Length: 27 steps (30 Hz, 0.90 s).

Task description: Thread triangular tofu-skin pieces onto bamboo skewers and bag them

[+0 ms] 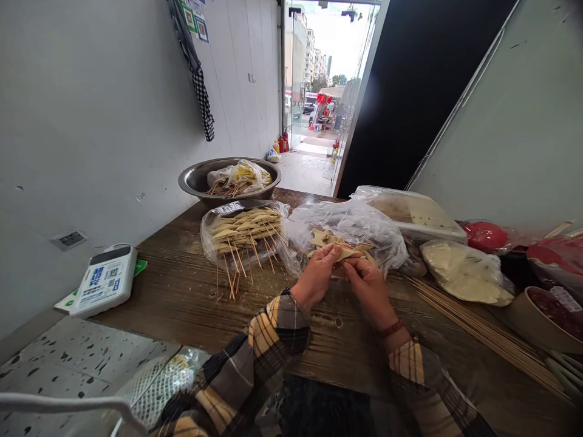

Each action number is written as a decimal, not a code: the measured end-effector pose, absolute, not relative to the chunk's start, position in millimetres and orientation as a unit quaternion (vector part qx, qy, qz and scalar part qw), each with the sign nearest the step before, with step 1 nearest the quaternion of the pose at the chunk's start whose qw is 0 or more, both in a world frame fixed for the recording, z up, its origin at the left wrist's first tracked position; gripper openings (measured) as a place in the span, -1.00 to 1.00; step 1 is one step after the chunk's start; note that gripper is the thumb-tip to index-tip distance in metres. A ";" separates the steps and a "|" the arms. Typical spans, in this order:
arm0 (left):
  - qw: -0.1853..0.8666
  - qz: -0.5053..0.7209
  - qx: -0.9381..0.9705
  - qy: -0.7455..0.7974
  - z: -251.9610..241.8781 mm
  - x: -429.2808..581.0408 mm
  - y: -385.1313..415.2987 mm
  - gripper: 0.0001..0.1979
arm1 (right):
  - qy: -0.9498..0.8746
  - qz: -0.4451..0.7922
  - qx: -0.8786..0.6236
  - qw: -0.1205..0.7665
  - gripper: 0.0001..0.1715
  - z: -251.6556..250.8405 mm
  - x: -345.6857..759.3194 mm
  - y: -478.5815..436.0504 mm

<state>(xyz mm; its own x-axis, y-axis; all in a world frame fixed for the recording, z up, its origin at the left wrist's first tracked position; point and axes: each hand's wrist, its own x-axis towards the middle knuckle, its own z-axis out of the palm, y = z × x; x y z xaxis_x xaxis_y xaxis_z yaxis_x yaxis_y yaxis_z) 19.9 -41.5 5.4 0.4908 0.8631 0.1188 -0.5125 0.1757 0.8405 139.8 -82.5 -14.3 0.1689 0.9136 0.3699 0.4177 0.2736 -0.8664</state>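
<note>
Over a clear plastic bag [382,233], my left hand [317,274] pinches a pale folded piece of tofu skin [345,252] between thumb and fingers. My right hand [370,288] is closed on the same piece from the right, its fingertips close to those of the left. The fingers partly cover the piece, so whether a stick runs through it cannot be seen. More loose tofu skin pieces [320,237] lie in the bag just beyond. To the left, several tofu skin skewers [248,227] are stacked on another plastic bag, sticks pointing toward me.
A metal basin [184,179] holds bagged skewers at the back left. Bare bamboo sticks [483,334] lie at the right, near a bag of pale sheets [469,273], a lidded plastic box [410,209] and a bowl [528,315]. A white payment device [104,282] stands at the left edge.
</note>
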 end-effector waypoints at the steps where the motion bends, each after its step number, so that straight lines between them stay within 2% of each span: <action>1: 0.740 0.464 0.446 0.197 5.1 20.3 -41.7 -0.59 | -0.600 0.234 -0.554 0.528 -0.70 -14.9 139.5 -82.2; 6: 0.742 0.456 0.449 0.198 3.0 21.2 -41.6 -0.58 | -0.582 0.254 -0.558 0.535 -0.65 -16.2 139.7 -81.1; 13: 0.764 0.484 0.388 0.180 7.3 8.3 -31.1 -0.69 | -0.583 0.389 -0.511 0.498 -0.58 -13.3 143.8 -84.0; 21: 0.768 0.502 0.333 0.216 8.0 4.0 -22.1 -0.61 | -0.557 0.397 -0.514 0.518 -0.60 -15.0 142.6 -84.4; 27: 0.752 0.499 0.378 0.205 8.9 1.3 -21.3 -0.61 | -0.561 0.412 -0.507 0.508 -0.62 -15.8 140.7 -85.2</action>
<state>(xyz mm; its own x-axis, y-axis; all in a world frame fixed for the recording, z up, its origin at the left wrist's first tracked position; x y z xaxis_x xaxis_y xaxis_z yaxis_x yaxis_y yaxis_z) 1.3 -21.3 8.9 0.4173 0.9061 0.0701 -0.5961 0.2147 0.7737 140.7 -85.2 -15.8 0.0297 0.9879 0.1523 0.1499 0.1463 -0.9778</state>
